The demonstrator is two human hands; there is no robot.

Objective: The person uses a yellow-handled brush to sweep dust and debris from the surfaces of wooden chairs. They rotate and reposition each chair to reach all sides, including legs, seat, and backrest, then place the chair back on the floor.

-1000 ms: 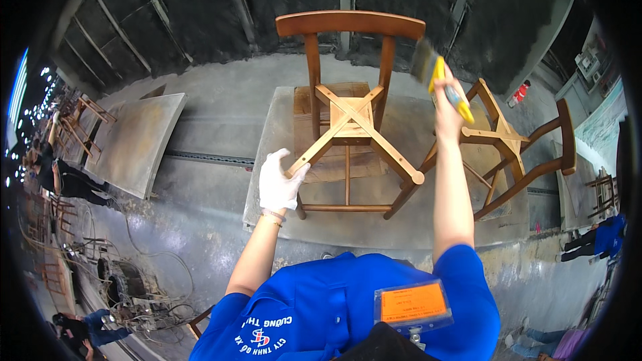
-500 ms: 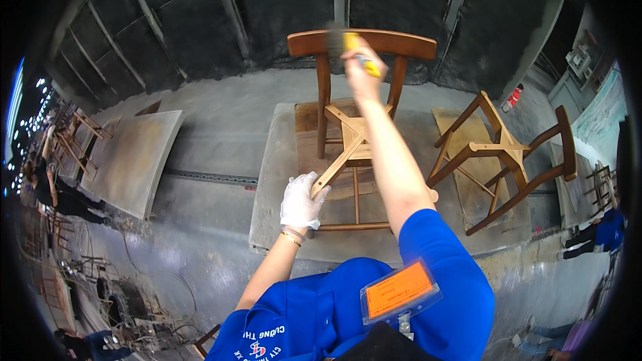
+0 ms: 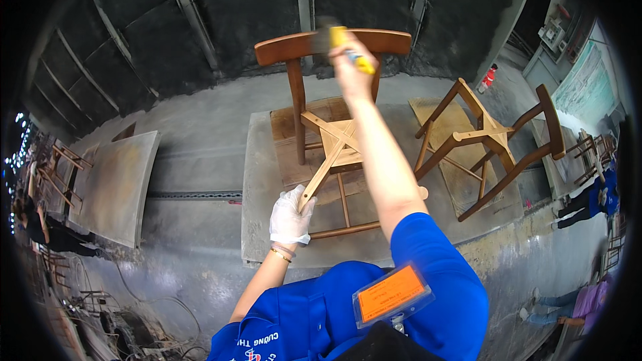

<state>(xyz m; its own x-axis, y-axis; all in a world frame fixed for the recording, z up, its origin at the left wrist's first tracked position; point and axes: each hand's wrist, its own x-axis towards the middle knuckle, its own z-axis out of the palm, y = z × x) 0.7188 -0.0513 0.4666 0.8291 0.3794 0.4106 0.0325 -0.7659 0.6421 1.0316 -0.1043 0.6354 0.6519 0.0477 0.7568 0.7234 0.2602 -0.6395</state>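
Observation:
In front of me stands a wooden chair (image 3: 277, 49) with a brown curved backrest and legs and a pale, crossed seat frame. My left hand (image 3: 291, 218), in a thin white glove, is closed round the near end of a pale seat bar. My bare right hand (image 3: 354, 70) reaches across the chair and grips a brush (image 3: 340, 37) with a yellow handle. The brush's dark head is blurred and lies over the middle of the backrest. My right forearm hides part of the seat frame and the right-hand legs.
The chair stands on a broad grey platform (image 3: 257, 187) with a brown board. A second chair frame (image 3: 491, 135) leans over at the right. Another grey panel (image 3: 117, 184) lies to the left. Dark ribbed walls rise behind. Several people work at both sides, and hoses lie lower left.
The whole view has shifted, so the chairs appear farther left. Along the backrest, the brush has moved a little to the right. My left hand keeps its hold on the seat bar.

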